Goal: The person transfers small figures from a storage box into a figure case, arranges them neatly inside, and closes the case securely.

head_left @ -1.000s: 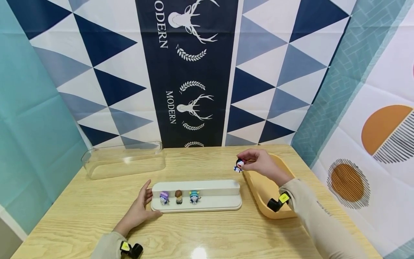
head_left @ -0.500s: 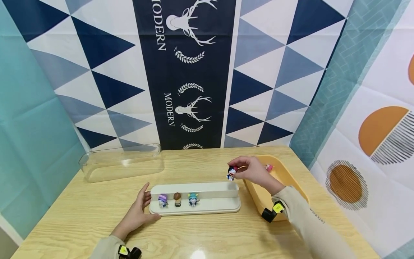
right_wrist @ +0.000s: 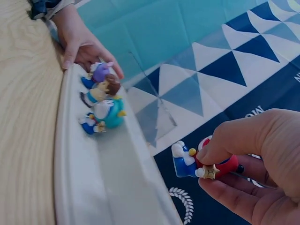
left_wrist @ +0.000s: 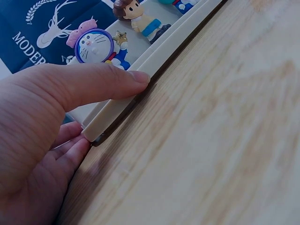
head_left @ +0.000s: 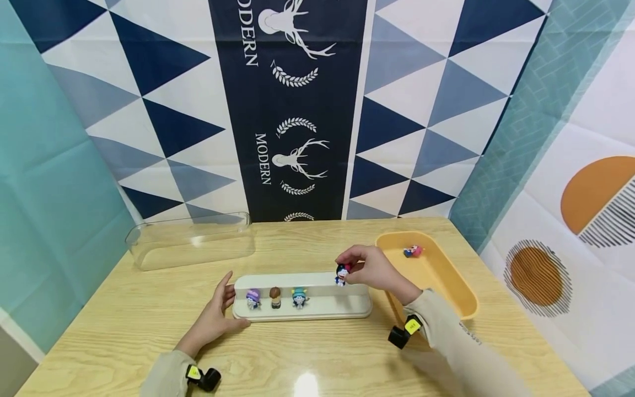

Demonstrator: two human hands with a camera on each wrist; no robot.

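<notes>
My right hand pinches a small cat figurine with a dark head, red mouth and blue-and-white body. It hangs over the right part of a white stepped display base. In the right wrist view, thumb and fingers hold the figurine by its middle, a gold star at its front. My left hand grips the base's left end, thumb on the front rim, fingers round the end. On the base stand a purple-capped figurine, a brown-haired boy figurine and a teal-hatted figurine.
To the right lies a yellow tray with a pink-and-blue figurine in it. A clear plastic cover lies at the back left of the wooden table. Patterned cloth hangs behind the table.
My right hand has carried the cat figurine leftward and nearer, from beside the yellow tray to over the base. The pink-and-blue figurine in the tray has come into sight. My left hand stays put.
</notes>
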